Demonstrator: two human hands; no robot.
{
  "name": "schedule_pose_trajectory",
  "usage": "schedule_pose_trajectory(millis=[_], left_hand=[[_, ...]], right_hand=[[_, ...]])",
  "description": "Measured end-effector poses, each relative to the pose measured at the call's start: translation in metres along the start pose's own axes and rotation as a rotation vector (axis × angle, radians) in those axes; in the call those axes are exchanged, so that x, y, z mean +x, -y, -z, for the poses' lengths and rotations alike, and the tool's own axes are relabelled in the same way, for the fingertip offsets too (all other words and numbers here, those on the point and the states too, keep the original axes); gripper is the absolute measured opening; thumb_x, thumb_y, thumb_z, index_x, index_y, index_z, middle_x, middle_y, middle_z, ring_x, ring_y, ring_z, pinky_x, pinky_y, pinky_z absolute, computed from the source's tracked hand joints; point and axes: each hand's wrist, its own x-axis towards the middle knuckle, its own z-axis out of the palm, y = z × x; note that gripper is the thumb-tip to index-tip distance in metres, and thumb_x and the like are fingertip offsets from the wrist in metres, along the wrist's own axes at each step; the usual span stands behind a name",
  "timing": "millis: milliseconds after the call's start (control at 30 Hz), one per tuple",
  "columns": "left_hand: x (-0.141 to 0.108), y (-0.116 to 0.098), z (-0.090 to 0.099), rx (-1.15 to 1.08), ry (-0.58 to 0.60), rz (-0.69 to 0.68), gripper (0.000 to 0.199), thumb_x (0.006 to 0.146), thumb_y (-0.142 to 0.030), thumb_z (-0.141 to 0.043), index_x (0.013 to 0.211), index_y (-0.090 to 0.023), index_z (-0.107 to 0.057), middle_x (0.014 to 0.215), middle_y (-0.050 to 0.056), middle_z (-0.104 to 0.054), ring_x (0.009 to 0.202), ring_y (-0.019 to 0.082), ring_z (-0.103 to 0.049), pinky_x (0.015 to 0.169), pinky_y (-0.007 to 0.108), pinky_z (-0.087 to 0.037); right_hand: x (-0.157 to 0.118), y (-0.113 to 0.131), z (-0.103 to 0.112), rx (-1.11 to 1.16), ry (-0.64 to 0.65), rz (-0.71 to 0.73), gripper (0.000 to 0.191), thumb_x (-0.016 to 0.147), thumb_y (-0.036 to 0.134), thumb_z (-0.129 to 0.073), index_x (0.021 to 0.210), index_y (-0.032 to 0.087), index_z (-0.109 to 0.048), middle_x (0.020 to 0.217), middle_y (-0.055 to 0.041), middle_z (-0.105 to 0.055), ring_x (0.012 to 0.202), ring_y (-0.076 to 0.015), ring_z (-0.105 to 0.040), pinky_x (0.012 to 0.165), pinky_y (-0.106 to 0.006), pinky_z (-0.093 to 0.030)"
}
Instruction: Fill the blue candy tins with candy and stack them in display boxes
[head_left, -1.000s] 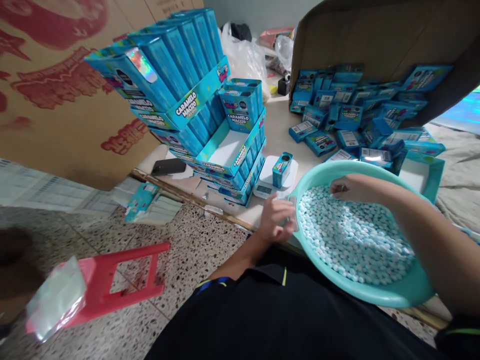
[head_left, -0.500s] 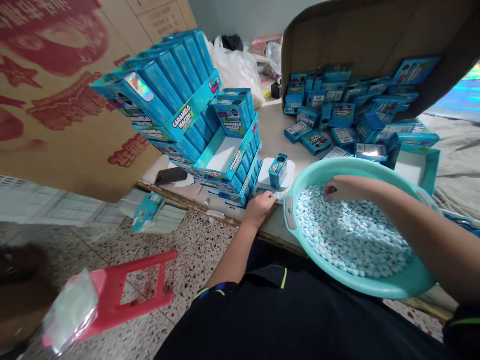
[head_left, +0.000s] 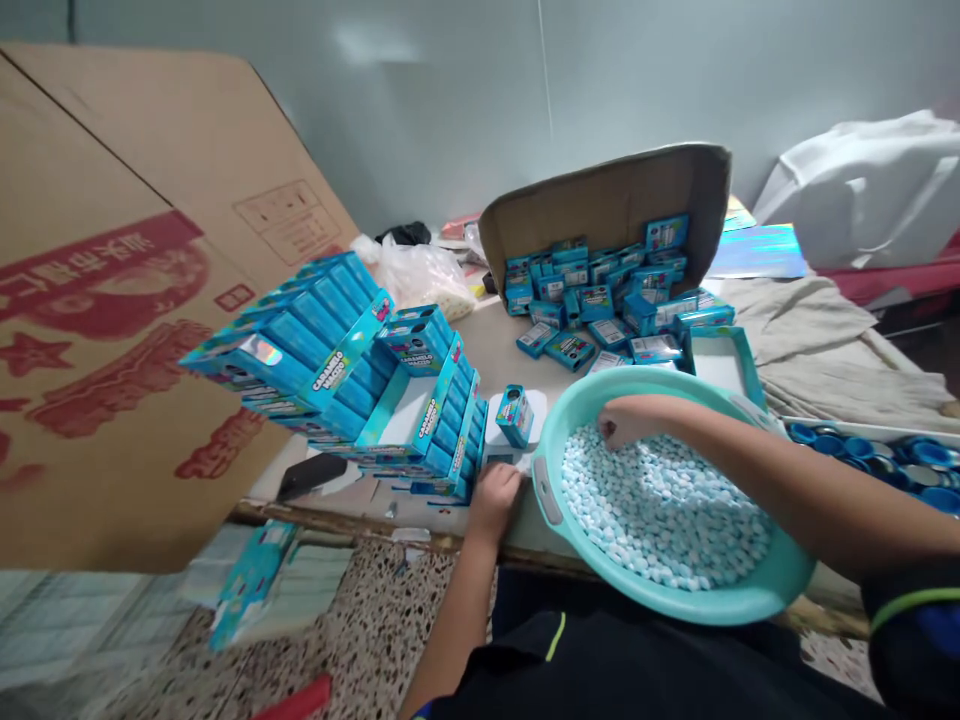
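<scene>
My right hand (head_left: 627,420) is closed and dips into small pale blue and white candies (head_left: 660,515); what its fingers hold, if anything, is hidden. The candies fill much of a turquoise basin (head_left: 720,606) on the table. My left hand (head_left: 495,496) rests with curled fingers at the front edge of a small white scale (head_left: 494,432). On the scale stands one small blue candy box (head_left: 515,416), upright. Left of that hand rise stacked blue display trays (head_left: 401,425), packed with similar boxes; the front top tray is partly filled.
Behind the basin, many loose blue boxes (head_left: 592,305) spill from a carton (head_left: 600,200) on its side. A blue tray (head_left: 750,370) and a container of blue lids (head_left: 870,455) lie right. A phone (head_left: 311,476) is at the left edge, beside a large cardboard box (head_left: 135,330).
The head view has tilted up, showing more wall and the lids on the right. My right hand stays down in the candies, and my left hand remains at the scale.
</scene>
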Motion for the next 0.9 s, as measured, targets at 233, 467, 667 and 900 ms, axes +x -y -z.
schedule_pose_trajectory(millis=[233, 467, 667, 900], left_hand=[[-0.003, -0.011, 0.002, 0.011, -0.02, -0.041, 0.033, 0.1, -0.018, -0.046, 0.07, -0.019, -0.058, 0.069, 0.004, -0.061, 0.069, 0.018, -0.057, 0.065, 0.032, -0.043], [-0.013, -0.022, 0.024, -0.124, -0.191, 0.077, 0.009, 0.092, -0.014, -0.061, 0.099, -0.018, -0.062, 0.091, 0.005, -0.069, 0.086, 0.018, -0.064, 0.078, 0.03, -0.053], [0.022, -0.036, 0.017, -0.177, -0.419, 0.339, 0.036, 0.092, -0.017, -0.065, 0.127, -0.019, -0.058, 0.113, 0.011, -0.063, 0.109, 0.021, -0.065, 0.097, 0.036, -0.057], [0.052, -0.025, 0.006, -0.159, -0.367, 0.494, 0.036, 0.091, -0.03, -0.07, 0.125, -0.021, -0.064, 0.127, 0.014, -0.057, 0.121, 0.026, -0.062, 0.102, 0.043, -0.057]], right_hand=[[0.0, 0.007, 0.0, -0.03, 0.111, 0.049, 0.046, 0.064, 0.044, -0.086, 0.101, 0.021, -0.074, 0.097, -0.0037, -0.071, 0.082, -0.0242, -0.061, 0.064, -0.03, -0.038], [0.003, 0.006, -0.005, -0.07, 0.142, 0.043, 0.033, 0.067, 0.029, -0.081, 0.098, 0.019, -0.075, 0.096, -0.0032, -0.072, 0.084, -0.0231, -0.063, 0.065, -0.03, -0.039], [0.001, 0.005, -0.006, -0.074, 0.131, 0.039, 0.028, 0.068, 0.027, -0.075, 0.095, 0.019, -0.076, 0.094, -0.0031, -0.073, 0.083, -0.0216, -0.063, 0.065, -0.029, -0.039], [-0.002, 0.003, -0.003, 0.037, 0.15, 0.013, 0.022, 0.067, 0.029, -0.074, 0.089, 0.026, -0.072, 0.091, -0.0015, -0.075, 0.082, -0.0222, -0.067, 0.069, -0.031, -0.047]])
